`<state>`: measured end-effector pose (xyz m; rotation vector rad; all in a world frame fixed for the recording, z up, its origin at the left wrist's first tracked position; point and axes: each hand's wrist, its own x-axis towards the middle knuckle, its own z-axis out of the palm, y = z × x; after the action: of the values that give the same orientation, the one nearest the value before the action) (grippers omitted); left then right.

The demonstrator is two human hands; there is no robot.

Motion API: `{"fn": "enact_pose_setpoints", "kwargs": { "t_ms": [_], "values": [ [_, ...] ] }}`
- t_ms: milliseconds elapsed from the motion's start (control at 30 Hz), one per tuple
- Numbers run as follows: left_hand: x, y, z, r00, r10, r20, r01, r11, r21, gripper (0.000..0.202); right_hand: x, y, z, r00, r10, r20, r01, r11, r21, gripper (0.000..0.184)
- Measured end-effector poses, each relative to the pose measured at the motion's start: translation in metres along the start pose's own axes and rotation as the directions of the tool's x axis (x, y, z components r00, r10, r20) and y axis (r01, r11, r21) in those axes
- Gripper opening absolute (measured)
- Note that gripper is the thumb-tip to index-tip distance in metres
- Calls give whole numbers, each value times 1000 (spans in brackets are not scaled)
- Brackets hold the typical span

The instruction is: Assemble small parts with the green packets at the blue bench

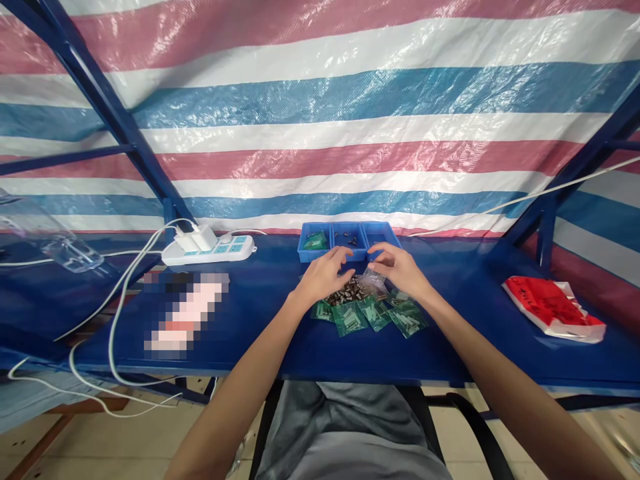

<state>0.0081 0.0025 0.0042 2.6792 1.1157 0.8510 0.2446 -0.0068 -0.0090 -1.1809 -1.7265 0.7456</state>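
Observation:
My left hand point(324, 273) hovers over a pile of small dark metal parts point(346, 292) on the blue table point(280, 333), fingers curled toward the blue tray. My right hand point(400, 268) pinches a small clear plastic bag point(373, 280) just right of the pile. Several small green bags point(373, 313) lie in front of both hands. A blue three-compartment tray point(347, 240) stands just beyond the fingertips; its left compartment holds a green bag and the middle one a few dark parts.
A white power strip point(210, 248) with chargers and white cables sits at the back left. A red and white bag point(553, 308) lies at the right. A clear plastic object point(60, 243) rests far left. A striped tarp hangs behind the table.

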Motion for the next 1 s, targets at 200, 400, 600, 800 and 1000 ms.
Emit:
{"fn": "enact_pose_setpoints", "kwargs": {
  "t_ms": [200,400,600,800,1000],
  "values": [
    [1,11,-9,995,98,-14,-97,994,39,37,-2,3,28,999,29,-36,-21,978,209,33],
    [2,6,-6,985,143,95,-149,986,70,32,-6,4,26,988,152,24,-151,933,327,38],
    [2,9,1,986,163,-16,-161,983,89,35,-8,-5,20,987,148,61,-160,927,340,31],
    [3,7,-2,986,127,-107,-117,989,95,34,-8,-8,18,997,55,60,-66,978,198,25],
    [2,9,-1,991,72,-111,-66,996,51,30,-8,-11,24,999,-43,3,42,998,46,24]
  ]
}}
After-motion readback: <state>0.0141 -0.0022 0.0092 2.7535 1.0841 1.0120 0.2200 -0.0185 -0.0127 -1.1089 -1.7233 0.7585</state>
